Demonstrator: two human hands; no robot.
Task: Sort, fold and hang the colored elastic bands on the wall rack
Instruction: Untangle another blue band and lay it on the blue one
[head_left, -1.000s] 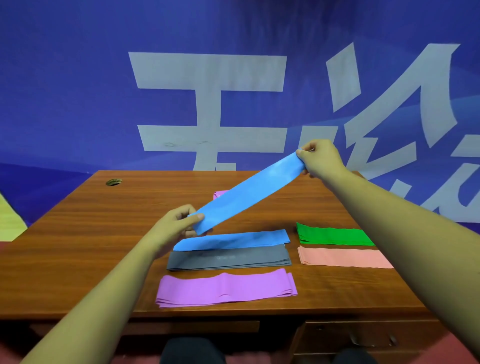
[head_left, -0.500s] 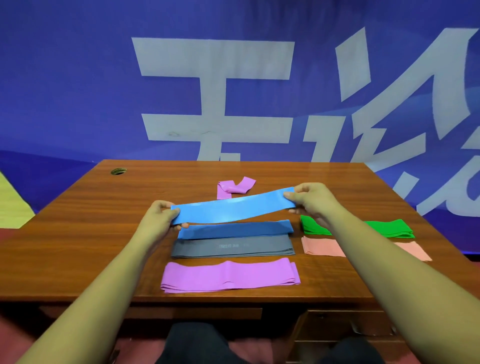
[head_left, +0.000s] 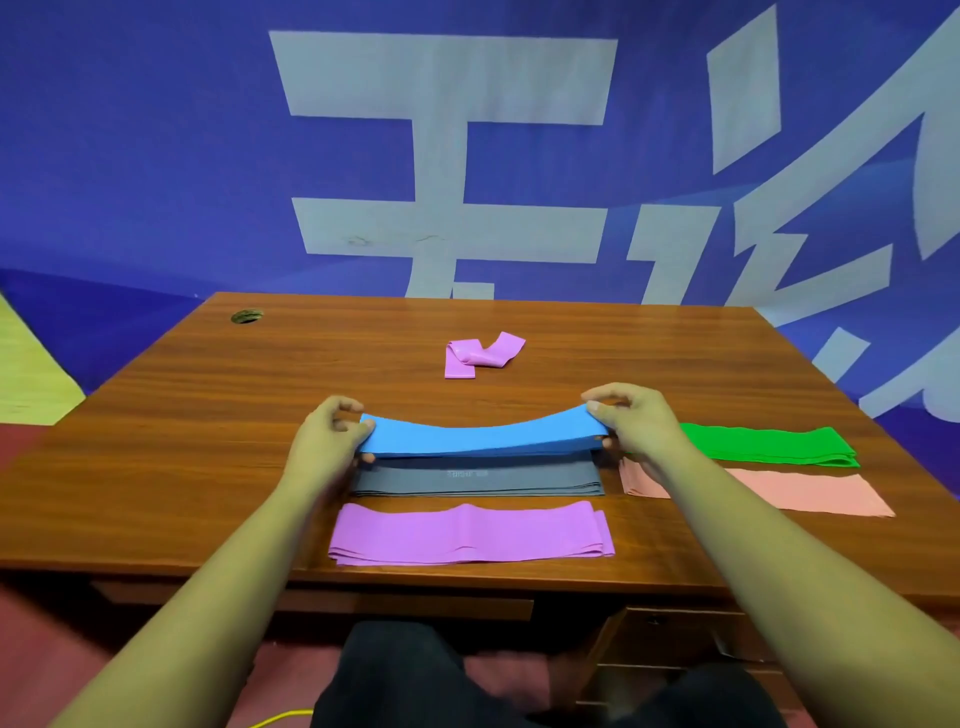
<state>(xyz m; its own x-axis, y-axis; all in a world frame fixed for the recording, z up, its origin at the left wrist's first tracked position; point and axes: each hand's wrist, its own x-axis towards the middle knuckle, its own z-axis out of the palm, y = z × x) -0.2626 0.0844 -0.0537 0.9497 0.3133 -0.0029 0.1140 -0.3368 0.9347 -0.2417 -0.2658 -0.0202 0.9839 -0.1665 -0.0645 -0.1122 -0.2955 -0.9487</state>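
Observation:
A folded blue elastic band (head_left: 480, 438) stretches between my hands just above the table. My left hand (head_left: 327, 441) pinches its left end and my right hand (head_left: 631, 423) pinches its right end. Its lower layers sag onto the folded grey band (head_left: 475, 478) below. A folded purple band (head_left: 470, 532) lies nearest me. To the right lie a folded green band (head_left: 769, 446) and a pink band (head_left: 810, 491). A small crumpled purple band (head_left: 480, 353) sits farther back. No wall rack is in view.
The wooden table (head_left: 182, 441) has a cable hole (head_left: 246, 316) at its far left corner. A blue wall banner with white characters (head_left: 156, 156) stands behind it. Drawers (head_left: 670, 639) sit under the table's right side, and my knees are below the front edge.
The blue band, held slanting with its right end raised a second ago, has been brought level and lowered close to the table, over the grey band. Both hands kept their grip.

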